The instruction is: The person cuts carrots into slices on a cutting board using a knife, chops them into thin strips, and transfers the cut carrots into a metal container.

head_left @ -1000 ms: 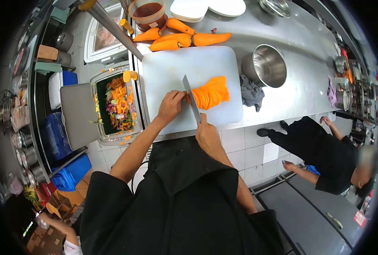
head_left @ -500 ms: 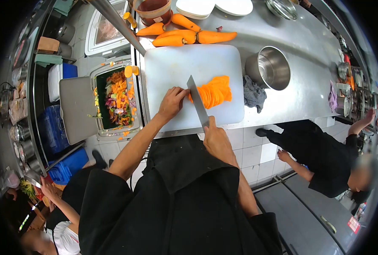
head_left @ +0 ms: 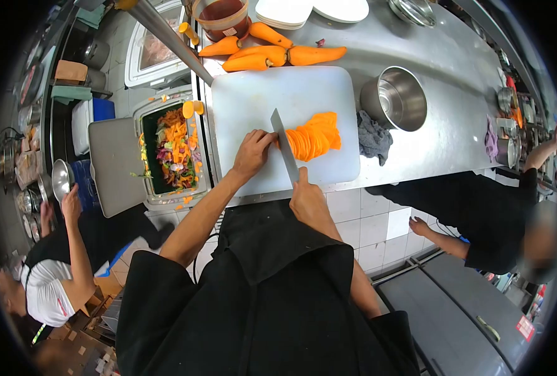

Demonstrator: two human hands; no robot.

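Observation:
On the white cutting board (head_left: 247,94), my right hand (head_left: 308,197) is wrapped round the handle of a knife (head_left: 286,147), its blade upright and slanting away from me. My left hand (head_left: 253,151) lies just left of the blade, fingers curled together over the end of a small carrot piece that they mostly hide. Thin orange carrot slices (head_left: 313,138) overlap in a row right of the blade. Several whole peeled carrots (head_left: 316,56) rest beyond the board's far edge.
Right of the board are a grey cloth (head_left: 374,138) and a steel pot (head_left: 394,99). A scrap bin (head_left: 177,150) stands to the left. One person (head_left: 50,294) at lower left holds a metal bowl (head_left: 62,180); another person (head_left: 473,213) is at right.
The knife has shifted slightly left, back against the carrot piece by my left hand. The person at left has come further into view with a bowl; the person at right has raised an arm.

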